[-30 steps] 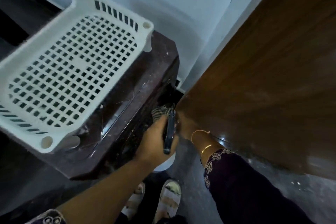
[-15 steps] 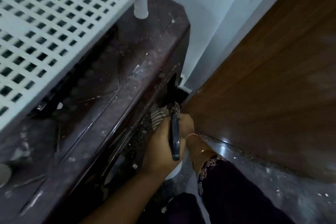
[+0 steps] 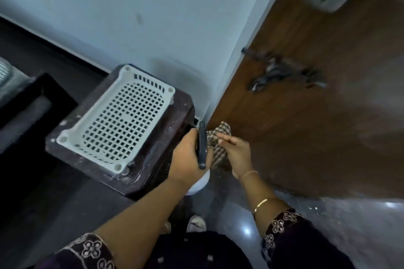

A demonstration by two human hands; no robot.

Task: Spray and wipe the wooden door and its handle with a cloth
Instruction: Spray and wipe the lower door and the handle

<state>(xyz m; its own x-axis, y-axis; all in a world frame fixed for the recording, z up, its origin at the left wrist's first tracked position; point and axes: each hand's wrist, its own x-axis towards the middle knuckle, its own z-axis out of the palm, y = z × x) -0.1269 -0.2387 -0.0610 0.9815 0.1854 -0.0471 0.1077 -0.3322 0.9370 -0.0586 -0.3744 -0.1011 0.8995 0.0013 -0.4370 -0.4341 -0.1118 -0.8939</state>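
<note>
low down, hands are working at the wooden door edge.
left hand is gripping the spray bottle beside the stand corner; right hand is holding the cloth at the door's lower corner, well below the blurred handle.

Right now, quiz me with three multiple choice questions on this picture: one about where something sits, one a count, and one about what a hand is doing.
1. Where does the white basket sit?
A. On the dark stand by the wall
B. On the floor by the feet
C. Hung on the door handle

2. How many bangles ring the right forearm?
A. None
B. Two
C. Five

3. What is the left hand doing?
A. Hanging empty
B. Pressing flat on the door
C. Gripping the spray bottle

Answers:
1 A, it rests on the stand's top.
2 B, one is at the wrist and one is higher up.
3 C, the hand wraps the bottle below its dark head.
</note>
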